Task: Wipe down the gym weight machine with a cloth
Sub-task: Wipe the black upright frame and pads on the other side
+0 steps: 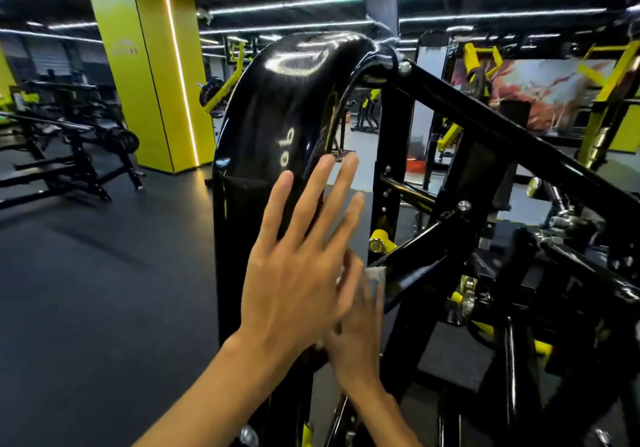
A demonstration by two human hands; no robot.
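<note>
Left hand (pixel 294 273) fingers spread, raised; right hand (pixel 360 336) (blurred) pressing cloth (pixel 375 278)

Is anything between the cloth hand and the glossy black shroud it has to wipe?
Yes. The left hand, fingers spread, is in front of the black shroud and overlaps the right hand holding the pale cloth, which sits by the shroud's right edge.

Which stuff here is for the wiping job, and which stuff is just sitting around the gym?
For the job:
- black weight machine
- cloth, a small pale piece held by the right hand
- left hand, open, fingers spread in front of the machine

Just around:
- yellow pillar
- bench with a barbell
- yellow-framed machines at the back
- wall picture
</note>
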